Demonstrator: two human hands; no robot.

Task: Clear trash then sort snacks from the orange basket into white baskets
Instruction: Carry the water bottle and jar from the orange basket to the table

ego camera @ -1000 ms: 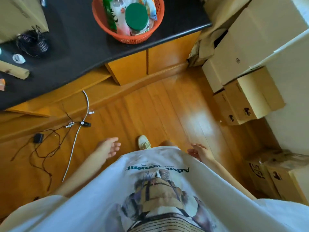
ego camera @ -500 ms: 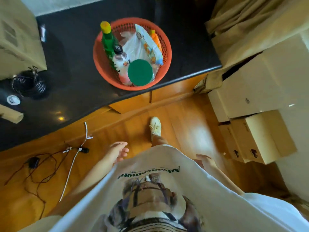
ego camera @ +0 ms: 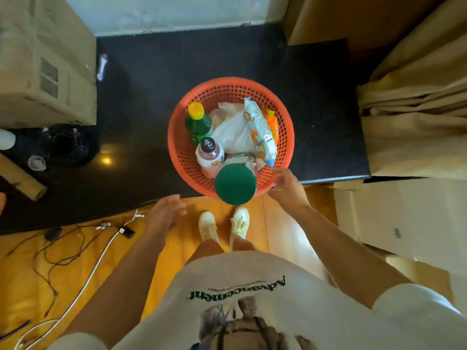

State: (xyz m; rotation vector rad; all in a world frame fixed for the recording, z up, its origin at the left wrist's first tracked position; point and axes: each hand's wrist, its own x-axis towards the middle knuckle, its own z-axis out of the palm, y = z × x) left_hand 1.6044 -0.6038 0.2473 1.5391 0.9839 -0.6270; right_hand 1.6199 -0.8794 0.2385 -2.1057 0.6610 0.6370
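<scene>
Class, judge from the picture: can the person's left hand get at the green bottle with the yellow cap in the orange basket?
Probably yes: the left hand is open and holds nothing, and the green bottle stands upright at the orange basket's left side, uncovered.

Right hand (ego camera: 285, 185) has reached the orange basket (ego camera: 182, 147).

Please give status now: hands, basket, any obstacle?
Left hand open, short of counter. Right hand open, at rim of orange basket, no grip seen. Basket full, on counter. Nothing blocks.
</scene>
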